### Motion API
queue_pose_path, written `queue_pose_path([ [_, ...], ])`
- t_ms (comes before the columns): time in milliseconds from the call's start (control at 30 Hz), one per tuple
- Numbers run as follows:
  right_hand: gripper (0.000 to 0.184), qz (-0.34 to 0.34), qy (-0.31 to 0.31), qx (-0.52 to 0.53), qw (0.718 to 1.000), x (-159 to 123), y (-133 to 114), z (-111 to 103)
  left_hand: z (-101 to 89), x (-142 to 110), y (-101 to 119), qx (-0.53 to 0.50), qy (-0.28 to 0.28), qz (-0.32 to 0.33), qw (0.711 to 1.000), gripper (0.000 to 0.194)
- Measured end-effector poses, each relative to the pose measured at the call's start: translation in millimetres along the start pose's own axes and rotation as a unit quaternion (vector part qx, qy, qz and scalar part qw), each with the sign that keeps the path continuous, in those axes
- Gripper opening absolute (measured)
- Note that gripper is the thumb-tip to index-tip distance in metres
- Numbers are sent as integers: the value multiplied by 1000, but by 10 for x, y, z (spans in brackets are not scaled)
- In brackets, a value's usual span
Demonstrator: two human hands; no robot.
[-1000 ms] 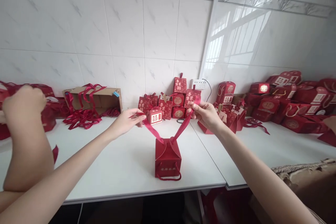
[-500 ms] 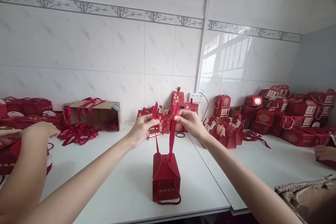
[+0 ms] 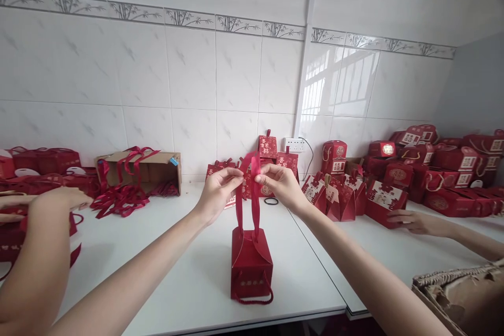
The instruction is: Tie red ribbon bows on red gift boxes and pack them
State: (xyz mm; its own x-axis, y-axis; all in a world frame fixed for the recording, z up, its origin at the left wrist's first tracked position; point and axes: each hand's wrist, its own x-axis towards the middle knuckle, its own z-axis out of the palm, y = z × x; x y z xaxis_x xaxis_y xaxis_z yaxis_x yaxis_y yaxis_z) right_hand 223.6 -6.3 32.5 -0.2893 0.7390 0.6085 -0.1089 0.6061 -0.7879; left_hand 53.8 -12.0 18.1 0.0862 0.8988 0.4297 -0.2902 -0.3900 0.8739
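A small red gift box (image 3: 252, 268) stands upright on the white table in front of me, with a twisted cord handle (image 3: 255, 302) hanging at its front. Two ends of a red ribbon (image 3: 255, 212) rise from its top flaps. My left hand (image 3: 218, 189) pinches the left end between thumb and fingers. The right end is pinched in my right hand (image 3: 281, 184). Above the box the two ends come close together, and the ribbon's tip bends over between my fingertips.
At left, a cardboard box (image 3: 177, 173) holds loose red ribbons (image 3: 122, 202), and another person's arms (image 3: 43, 241) work there. Red boxes (image 3: 452, 168) are piled at right. A co-worker's hand (image 3: 417, 220) touches a red box (image 3: 384, 202). Torn cardboard (image 3: 460, 294) lies near right.
My hands have drawn closer together, bringing the ribbon ends near each other. At right, a co-worker's hand has come in with a red box and set it beside the others.
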Motion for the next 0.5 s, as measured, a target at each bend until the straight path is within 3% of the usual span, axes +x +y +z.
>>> queue_pose_path([
  [100, 24, -23, 3, -13, 1000, 2, 17, 5, 7, -17, 17, 34, -9, 27, 999, 25],
  [200, 26, -32, -1, -27, 999, 12, 4, 24, 40, -73, 62, 94, -56, 52, 993, 31],
  [367, 35, 6, 15, -49, 999, 10, -93, 72, 100, -115, 130, 184, -63, 75, 978, 32],
  [500, 42, 56, 44, -102, 992, -10, -129, 64, 96, -70, 131, 176, -71, 70, 979, 32],
])
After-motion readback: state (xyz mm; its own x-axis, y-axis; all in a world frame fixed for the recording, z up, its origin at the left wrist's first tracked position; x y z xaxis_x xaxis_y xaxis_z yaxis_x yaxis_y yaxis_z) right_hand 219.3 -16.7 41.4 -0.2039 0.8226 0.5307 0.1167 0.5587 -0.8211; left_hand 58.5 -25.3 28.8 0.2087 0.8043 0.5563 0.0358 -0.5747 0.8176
